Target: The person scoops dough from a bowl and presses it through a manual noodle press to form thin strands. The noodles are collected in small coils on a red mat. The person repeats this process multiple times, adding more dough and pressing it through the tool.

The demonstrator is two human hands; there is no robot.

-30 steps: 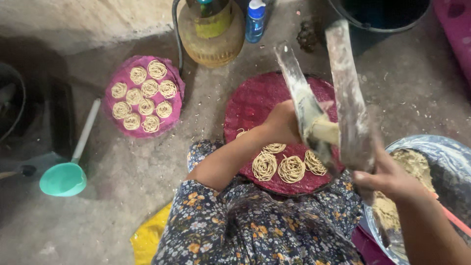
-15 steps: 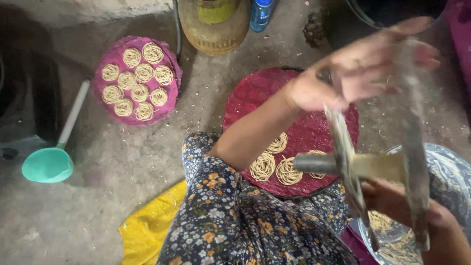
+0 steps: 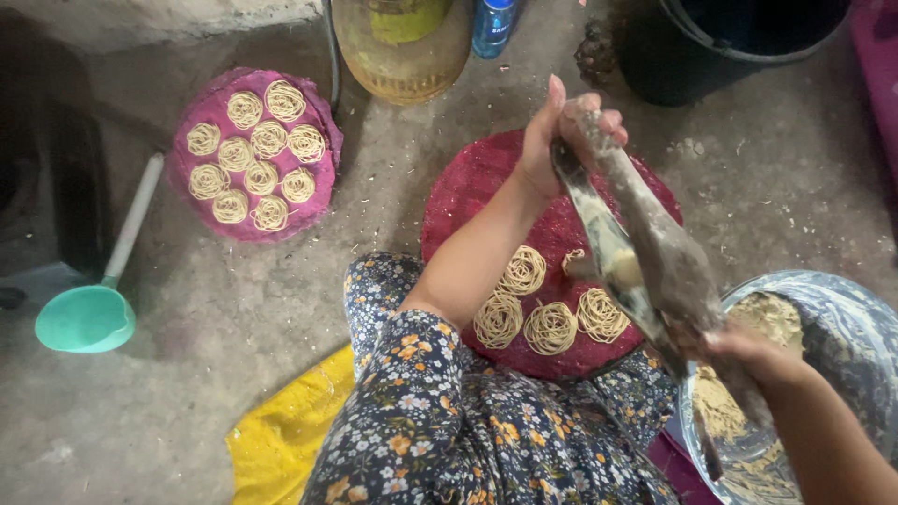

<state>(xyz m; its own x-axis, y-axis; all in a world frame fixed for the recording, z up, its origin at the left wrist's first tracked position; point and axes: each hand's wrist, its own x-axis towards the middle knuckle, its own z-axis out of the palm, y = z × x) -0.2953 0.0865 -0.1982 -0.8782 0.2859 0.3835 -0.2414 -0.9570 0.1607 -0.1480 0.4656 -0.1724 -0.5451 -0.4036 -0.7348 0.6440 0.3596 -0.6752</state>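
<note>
Since a moment ago, our left hand (image 3: pixel 561 131) has swung the top handles of the noodle press (image 3: pixel 645 257) over to the far side and squeezed them close together. Our grip there is closed tight around both handle tops. Our right hand (image 3: pixel 739 351) is wrapped around the low end of the press, near us. Under the press sits the red round mat (image 3: pixel 468 187), with a few noodle coils (image 3: pixel 550 327) lying on its near part. Just right of our right hand is the metal bowl (image 3: pixel 842 309) with dough in it. Far to the left of our grip is a pink mat (image 3: pixel 323 131) full of coils, and a green scoop (image 3: pixel 86 318). We think we are squeezing out the next coil. Next we would need to hold the press over a bare spot and move it in small circles.
</note>
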